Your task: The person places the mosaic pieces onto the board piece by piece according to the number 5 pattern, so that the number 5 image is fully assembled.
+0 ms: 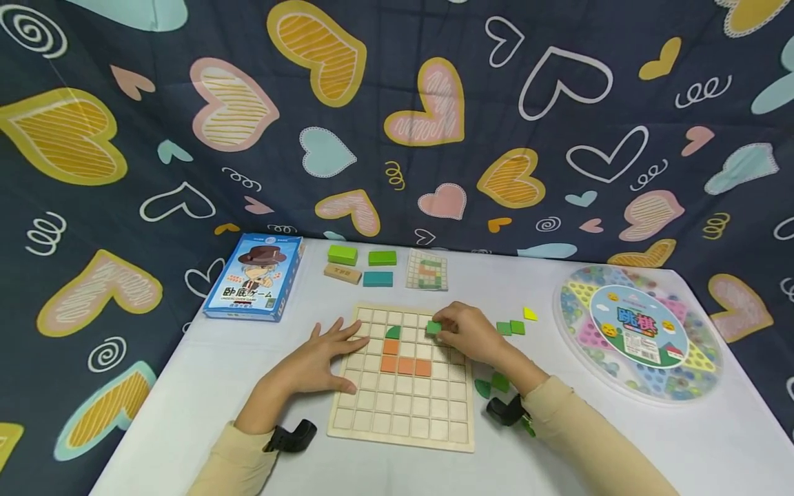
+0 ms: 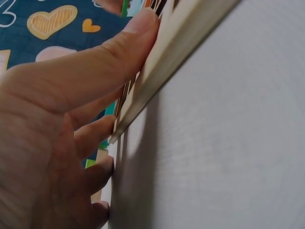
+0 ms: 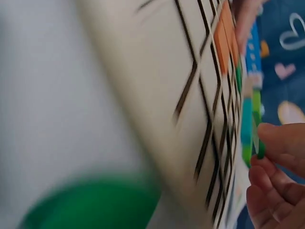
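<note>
A wooden grid board [image 1: 402,410] lies on the white table with orange square tiles [image 1: 405,366] and a green quarter-round tile [image 1: 393,333] set in its cells. My left hand [image 1: 313,362] rests with spread, straight fingers on the board's left edge; the left wrist view shows its thumb [image 2: 109,62] on the rim. Over the upper right part of the grid, my right hand [image 1: 468,334] pinches a green square tile [image 1: 433,328] between thumb and fingers. That tile [image 3: 260,147] appears edge-on in the right wrist view.
Loose green tiles [image 1: 517,327] and a yellow tile [image 1: 530,314] lie right of the board. Behind it are a pattern card [image 1: 413,271] and several blocks [image 1: 382,258]. A blue game box [image 1: 254,279] is at left, a round Chinese checkers set [image 1: 701,344] at right.
</note>
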`<action>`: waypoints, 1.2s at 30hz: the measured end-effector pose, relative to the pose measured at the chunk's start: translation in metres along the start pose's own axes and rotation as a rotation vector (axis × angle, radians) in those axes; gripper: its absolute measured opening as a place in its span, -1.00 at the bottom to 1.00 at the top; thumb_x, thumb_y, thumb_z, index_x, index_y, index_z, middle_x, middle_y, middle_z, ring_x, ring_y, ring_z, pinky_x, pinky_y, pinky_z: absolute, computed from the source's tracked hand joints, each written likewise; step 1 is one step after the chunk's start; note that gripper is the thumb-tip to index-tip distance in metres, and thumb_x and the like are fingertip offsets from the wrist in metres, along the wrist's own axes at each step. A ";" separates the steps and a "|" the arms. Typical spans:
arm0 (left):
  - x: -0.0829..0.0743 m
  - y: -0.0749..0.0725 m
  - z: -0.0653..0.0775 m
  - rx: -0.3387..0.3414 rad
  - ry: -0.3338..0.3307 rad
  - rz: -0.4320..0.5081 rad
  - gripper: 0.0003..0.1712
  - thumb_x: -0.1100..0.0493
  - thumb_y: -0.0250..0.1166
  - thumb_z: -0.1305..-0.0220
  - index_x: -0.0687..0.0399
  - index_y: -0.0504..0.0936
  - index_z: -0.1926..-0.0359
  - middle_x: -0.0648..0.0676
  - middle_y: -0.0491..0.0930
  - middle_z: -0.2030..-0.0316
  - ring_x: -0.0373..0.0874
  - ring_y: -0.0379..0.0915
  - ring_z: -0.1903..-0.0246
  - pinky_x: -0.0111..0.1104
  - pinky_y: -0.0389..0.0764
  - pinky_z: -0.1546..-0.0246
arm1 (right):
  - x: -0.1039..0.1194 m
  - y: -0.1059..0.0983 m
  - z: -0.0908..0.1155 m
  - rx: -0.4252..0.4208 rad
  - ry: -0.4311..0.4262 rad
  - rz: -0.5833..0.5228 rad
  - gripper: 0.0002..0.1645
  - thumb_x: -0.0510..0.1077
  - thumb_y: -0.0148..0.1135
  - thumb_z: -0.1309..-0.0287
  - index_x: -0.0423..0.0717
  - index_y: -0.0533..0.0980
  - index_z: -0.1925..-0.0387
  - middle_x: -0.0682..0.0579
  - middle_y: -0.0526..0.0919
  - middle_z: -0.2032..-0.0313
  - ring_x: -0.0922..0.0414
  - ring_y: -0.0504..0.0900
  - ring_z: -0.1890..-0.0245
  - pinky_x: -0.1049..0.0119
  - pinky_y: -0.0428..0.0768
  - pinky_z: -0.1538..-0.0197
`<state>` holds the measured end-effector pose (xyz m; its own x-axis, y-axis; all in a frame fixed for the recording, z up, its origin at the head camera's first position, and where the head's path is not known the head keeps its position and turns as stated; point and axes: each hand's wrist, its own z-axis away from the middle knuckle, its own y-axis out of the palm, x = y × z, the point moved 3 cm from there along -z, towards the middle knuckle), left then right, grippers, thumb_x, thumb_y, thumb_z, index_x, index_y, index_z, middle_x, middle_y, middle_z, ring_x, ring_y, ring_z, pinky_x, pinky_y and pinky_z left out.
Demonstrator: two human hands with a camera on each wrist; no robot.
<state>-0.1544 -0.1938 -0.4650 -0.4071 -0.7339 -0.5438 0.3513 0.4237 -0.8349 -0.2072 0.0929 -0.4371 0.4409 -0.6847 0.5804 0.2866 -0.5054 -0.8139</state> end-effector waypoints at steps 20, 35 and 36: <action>0.000 0.007 -0.003 0.007 -0.017 0.016 0.03 -0.25 0.49 0.25 -0.11 0.38 -0.32 0.06 0.09 -0.44 0.19 -0.22 -0.45 0.25 -0.29 -0.35 | 0.009 0.017 -0.016 0.106 -0.080 0.030 -0.55 -0.12 0.33 -0.10 -0.16 0.55 -0.05 0.00 0.60 0.12 0.12 0.58 0.16 0.22 0.59 0.10; -0.001 0.001 -0.001 0.014 -0.014 -0.015 0.04 -0.25 0.48 0.23 -0.09 0.36 -0.33 0.06 0.07 -0.45 0.20 -0.23 -0.45 0.26 -0.28 -0.34 | -0.093 -0.052 0.048 -0.063 0.131 0.047 -0.57 -0.24 0.38 0.00 -0.22 0.58 0.03 -0.11 0.64 0.09 -0.09 0.59 0.03 -0.05 0.52 -0.07; -0.001 0.001 -0.001 0.013 -0.013 -0.013 0.04 -0.25 0.48 0.23 -0.09 0.36 -0.33 0.06 0.07 -0.45 0.20 -0.23 -0.45 0.26 -0.28 -0.34 | -0.095 -0.053 0.049 -0.055 0.124 0.062 -0.59 -0.24 0.38 0.00 -0.22 0.59 0.05 -0.12 0.64 0.09 -0.10 0.59 0.03 -0.05 0.51 -0.08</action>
<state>-0.1547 -0.1921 -0.4653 -0.4002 -0.7462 -0.5320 0.3573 0.4075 -0.8404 -0.2228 0.2105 -0.4507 0.3466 -0.7737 0.5303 0.2138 -0.4854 -0.8478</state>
